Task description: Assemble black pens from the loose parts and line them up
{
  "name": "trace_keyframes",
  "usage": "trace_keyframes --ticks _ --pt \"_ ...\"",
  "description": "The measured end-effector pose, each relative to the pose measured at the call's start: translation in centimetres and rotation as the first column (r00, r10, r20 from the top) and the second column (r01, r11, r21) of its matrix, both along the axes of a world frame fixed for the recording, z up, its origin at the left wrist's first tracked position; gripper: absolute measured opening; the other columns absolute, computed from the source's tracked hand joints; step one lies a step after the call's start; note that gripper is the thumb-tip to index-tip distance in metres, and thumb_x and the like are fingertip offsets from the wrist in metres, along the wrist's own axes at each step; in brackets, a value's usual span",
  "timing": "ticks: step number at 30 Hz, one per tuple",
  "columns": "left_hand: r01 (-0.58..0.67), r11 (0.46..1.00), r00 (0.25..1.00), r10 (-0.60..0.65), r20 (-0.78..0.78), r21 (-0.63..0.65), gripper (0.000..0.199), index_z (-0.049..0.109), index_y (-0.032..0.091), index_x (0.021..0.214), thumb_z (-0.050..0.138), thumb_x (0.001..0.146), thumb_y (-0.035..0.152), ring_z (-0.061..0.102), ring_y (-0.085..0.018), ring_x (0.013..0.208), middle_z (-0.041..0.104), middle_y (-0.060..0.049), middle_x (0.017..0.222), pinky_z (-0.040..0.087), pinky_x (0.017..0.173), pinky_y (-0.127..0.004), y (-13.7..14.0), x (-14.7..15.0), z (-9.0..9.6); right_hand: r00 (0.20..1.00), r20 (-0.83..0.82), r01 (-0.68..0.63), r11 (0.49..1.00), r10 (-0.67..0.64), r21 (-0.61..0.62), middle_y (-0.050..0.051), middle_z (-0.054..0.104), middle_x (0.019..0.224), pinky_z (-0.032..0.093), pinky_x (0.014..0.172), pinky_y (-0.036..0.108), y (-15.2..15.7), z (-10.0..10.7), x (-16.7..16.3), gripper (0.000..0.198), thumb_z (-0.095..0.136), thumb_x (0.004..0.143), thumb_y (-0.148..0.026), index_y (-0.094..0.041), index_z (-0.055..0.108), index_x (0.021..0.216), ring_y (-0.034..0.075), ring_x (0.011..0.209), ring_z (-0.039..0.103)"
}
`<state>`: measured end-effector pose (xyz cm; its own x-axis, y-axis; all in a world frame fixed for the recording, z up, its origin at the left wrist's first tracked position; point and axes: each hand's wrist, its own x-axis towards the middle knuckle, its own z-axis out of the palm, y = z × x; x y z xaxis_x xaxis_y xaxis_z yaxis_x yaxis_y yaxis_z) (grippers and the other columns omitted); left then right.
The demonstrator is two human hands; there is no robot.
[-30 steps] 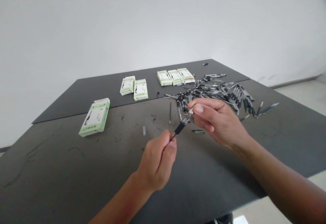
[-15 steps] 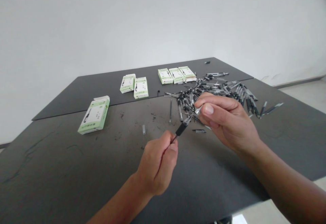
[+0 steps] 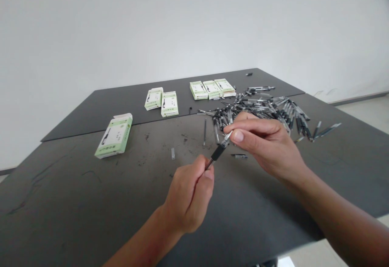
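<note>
My left hand (image 3: pixel 189 196) is closed round the barrel of a gel pen (image 3: pixel 217 152), which slants up to the right with its black grip showing. Between the thumb and forefinger of my right hand (image 3: pixel 269 147) is a small silvery tip piece (image 3: pixel 228 135), touching the upper end of the pen. How far the two parts are joined is hidden by the fingers. Behind my right hand lies a big heap of pens and pen parts (image 3: pixel 252 107). A short clear piece (image 3: pixel 173 153) lies left of the pen, and a small part (image 3: pixel 239 156) lies below the heap.
On the dark table (image 3: pixel 91 202) lie several green-and-white pen boxes: one box (image 3: pixel 114 136) at left, a pair (image 3: pixel 169 104) in the middle, and a row (image 3: pixel 212 89) at the back. A thin refill (image 3: pixel 205 131) lies left of the heap. A white wall (image 3: pixel 170 28) stands behind.
My right hand has moved down and left, bringing the silvery tip piece from just off the pen's end onto it. My left hand has hardly moved.
</note>
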<state>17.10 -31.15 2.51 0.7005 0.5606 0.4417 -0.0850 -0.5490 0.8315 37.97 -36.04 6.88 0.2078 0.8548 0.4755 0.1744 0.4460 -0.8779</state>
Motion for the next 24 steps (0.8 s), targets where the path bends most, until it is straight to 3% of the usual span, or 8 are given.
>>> trace_keyframes --ticks 4,11,18,22,24 --pt "0.008 1.0 1.0 -0.008 0.005 -0.019 0.028 0.043 0.024 0.086 0.038 0.113 0.023 0.038 -0.012 0.053 0.041 0.007 0.066 0.03 0.054 -0.032 0.0 0.0 0.0 0.999 0.029 0.023 1.0 -0.023 -0.005 0.001 0.074 0.087 0.05 0.066 0.033 -0.1 0.2 -0.1 0.011 0.086 0.092 -0.039 -0.043 0.089 0.101 0.017 0.078 0.062" --pt "-0.014 0.993 0.998 0.006 -0.067 -0.119 0.038 0.046 0.023 0.089 0.035 0.118 0.044 0.038 -0.012 0.056 0.039 0.007 0.067 0.028 0.056 -0.031 -0.6 0.3 0.0 0.989 0.08 0.122 0.992 -0.124 0.026 0.001 0.07 0.081 0.045 0.061 0.03 -0.5 0.7 -1.0 0.005 0.087 0.09 -0.037 -0.033 0.088 0.094 0.014 0.07 0.056" --pt "-0.035 0.989 0.997 0.024 -0.07 -0.147 0.042 0.042 0.024 0.085 0.033 0.119 0.047 0.036 -0.012 0.056 0.038 0.008 0.067 0.026 0.057 -0.032 -1.8 1.0 -0.7 0.994 -0.093 0.048 0.998 -0.051 -0.029 -0.004 0.059 0.069 0.036 0.051 0.025 -0.1 0.1 -2.0 0.026 0.096 0.08 -0.037 -0.024 0.074 0.08 0.01 0.059 0.044" --pt "-0.052 0.978 0.998 0.043 -0.047 -0.201 0.044 0.041 0.024 0.084 0.033 0.119 0.05 0.037 -0.012 0.057 0.038 0.007 0.066 0.026 0.057 -0.032 -2.2 1.3 -1.1 0.993 -0.114 0.024 0.999 -0.03 -0.046 -0.003 0.067 0.075 0.043 0.057 0.024 0.0 -0.1 -1.9 0.022 0.096 0.08 -0.036 -0.025 0.077 0.084 0.011 0.066 0.054" --pt "-0.061 0.97 0.998 0.055 -0.031 -0.236 0.045 0.042 0.024 0.086 0.033 0.118 0.053 0.037 -0.012 0.058 0.037 0.007 0.067 0.026 0.056 -0.032 -2.2 1.4 -1.4 0.992 -0.125 -0.028 0.999 0.023 -0.04 0.0 0.078 0.095 0.054 0.074 0.027 -0.1 -0.2 -1.7 0.019 0.091 0.087 -0.04 -0.03 0.083 0.101 0.015 0.084 0.068"
